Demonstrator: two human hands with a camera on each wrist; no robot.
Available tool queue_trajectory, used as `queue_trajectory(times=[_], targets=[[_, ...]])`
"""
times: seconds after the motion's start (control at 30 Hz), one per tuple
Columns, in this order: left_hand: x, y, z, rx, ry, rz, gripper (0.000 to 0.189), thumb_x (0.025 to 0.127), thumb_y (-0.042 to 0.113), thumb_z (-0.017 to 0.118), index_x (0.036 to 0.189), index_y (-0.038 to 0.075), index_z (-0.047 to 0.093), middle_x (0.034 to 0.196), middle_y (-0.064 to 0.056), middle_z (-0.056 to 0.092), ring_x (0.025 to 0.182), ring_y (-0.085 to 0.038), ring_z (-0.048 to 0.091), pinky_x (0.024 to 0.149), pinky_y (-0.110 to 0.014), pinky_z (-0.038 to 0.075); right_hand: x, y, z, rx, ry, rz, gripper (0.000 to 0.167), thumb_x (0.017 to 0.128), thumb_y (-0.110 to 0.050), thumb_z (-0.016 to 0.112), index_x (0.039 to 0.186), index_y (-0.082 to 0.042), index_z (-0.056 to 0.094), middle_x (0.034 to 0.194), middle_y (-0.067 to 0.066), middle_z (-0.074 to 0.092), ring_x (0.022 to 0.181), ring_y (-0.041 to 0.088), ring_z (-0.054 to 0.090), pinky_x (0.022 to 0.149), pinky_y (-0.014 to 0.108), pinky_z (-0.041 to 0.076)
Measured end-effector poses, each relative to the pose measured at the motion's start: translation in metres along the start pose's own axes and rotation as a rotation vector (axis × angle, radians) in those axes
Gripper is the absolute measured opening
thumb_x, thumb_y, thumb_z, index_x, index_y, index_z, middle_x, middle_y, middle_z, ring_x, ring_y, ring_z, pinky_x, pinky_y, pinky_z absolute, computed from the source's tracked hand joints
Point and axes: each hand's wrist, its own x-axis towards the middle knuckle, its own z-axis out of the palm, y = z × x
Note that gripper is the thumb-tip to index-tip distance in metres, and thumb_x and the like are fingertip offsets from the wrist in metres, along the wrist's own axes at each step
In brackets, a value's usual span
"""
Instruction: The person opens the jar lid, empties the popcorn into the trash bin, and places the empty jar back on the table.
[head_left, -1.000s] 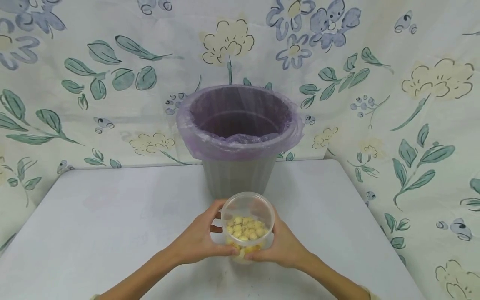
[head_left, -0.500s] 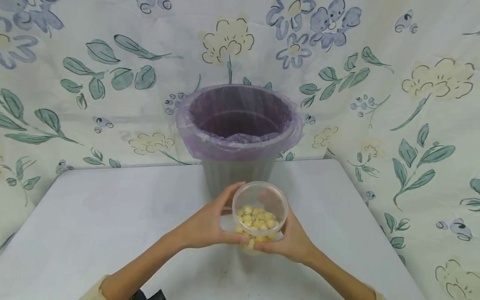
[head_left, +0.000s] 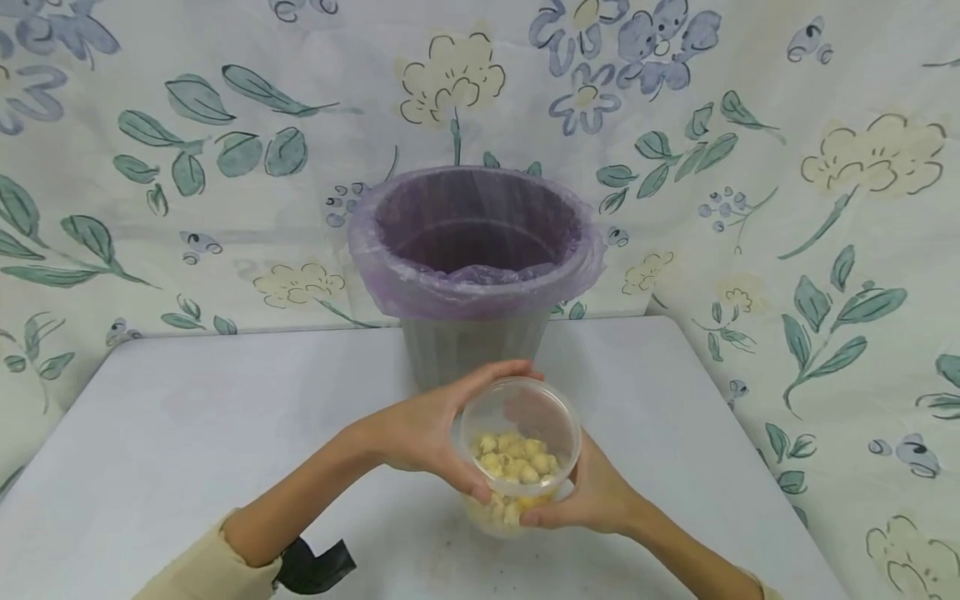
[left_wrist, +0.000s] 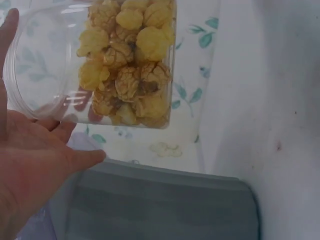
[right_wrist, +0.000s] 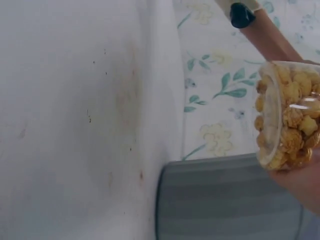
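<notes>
A clear plastic jar [head_left: 486,520] of yellow and caramel-brown popcorn [head_left: 517,458] is held above the table in front of the bin. My left hand [head_left: 435,433] goes round the jar's upper left side, fingers over the far rim and thumb on the near side. Lower on the right side, my right hand [head_left: 596,492] grips the jar with its thumb across the front. In the left wrist view the left hand [left_wrist: 35,165] is by the jar's rim, its little finger held away. Whether a clear lid covers the jar cannot be made out.
Behind the jar stands a grey ribbed bin [head_left: 472,354] lined with a purple plastic bag [head_left: 457,300]. The white table [head_left: 225,417] has several small specks near the front. A floral cloth [head_left: 285,208] hangs behind. A black strap [head_left: 315,567] sticks out at the left sleeve.
Both hands moved the jar a little to the right. My left hand shifted from the jar's side up to its rim, and the left forearm with its strap swung further into view.
</notes>
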Motion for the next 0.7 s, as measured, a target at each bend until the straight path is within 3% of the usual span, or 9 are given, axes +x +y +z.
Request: queue_trajectory(times=[0.1, 0.43, 0.53, 0.7], targets=[[0.0, 0.002, 0.006, 0.03, 0.047, -0.029, 0.108, 0.066, 0.012, 0.093, 0.155, 0.018, 0.031, 0.151, 0.001, 0.04, 0.133, -0.024, 0.042, 0.107, -0.049, 0.038, 0.0, 0.0, 0.0, -0.016, 0.002, -0.025, 0.107, 0.069, -0.008, 0.085, 0.156, -0.008, 0.024, 0.146, 0.021, 0.042, 0.133, 0.034, 0.043, 0.108, 0.038, 0.039], [0.002, -0.007, 0.026, 0.143, 0.228, -0.026, 0.104, 0.066, 0.02, 0.094, 0.153, 0.018, 0.036, 0.147, 0.004, 0.046, 0.124, -0.024, 0.05, 0.101, -0.044, 0.045, 0.001, 0.007, 0.001, -0.033, 0.061, -0.073, 0.109, 0.064, -0.003, 0.087, 0.154, -0.005, 0.026, 0.141, 0.024, 0.045, 0.129, 0.04, 0.045, 0.107, 0.04, 0.041], [0.0, -0.01, 0.032, 0.142, 0.275, -0.038, 0.105, 0.066, 0.021, 0.094, 0.153, 0.019, 0.036, 0.147, 0.004, 0.047, 0.124, -0.023, 0.051, 0.1, -0.042, 0.045, 0.001, 0.007, 0.002, -0.034, 0.082, -0.067, 0.106, 0.066, -0.008, 0.09, 0.152, 0.0, 0.028, 0.139, 0.022, 0.048, 0.127, 0.038, 0.047, 0.106, 0.038, 0.042], [-0.003, -0.011, 0.04, 0.14, 0.338, -0.043, 0.104, 0.066, 0.021, 0.094, 0.153, 0.018, 0.036, 0.145, 0.002, 0.049, 0.123, -0.023, 0.052, 0.099, -0.042, 0.045, 0.0, 0.007, 0.005, -0.024, 0.106, -0.053, 0.102, 0.069, -0.017, 0.092, 0.15, -0.002, 0.032, 0.138, 0.019, 0.05, 0.126, 0.037, 0.048, 0.105, 0.038, 0.043]])
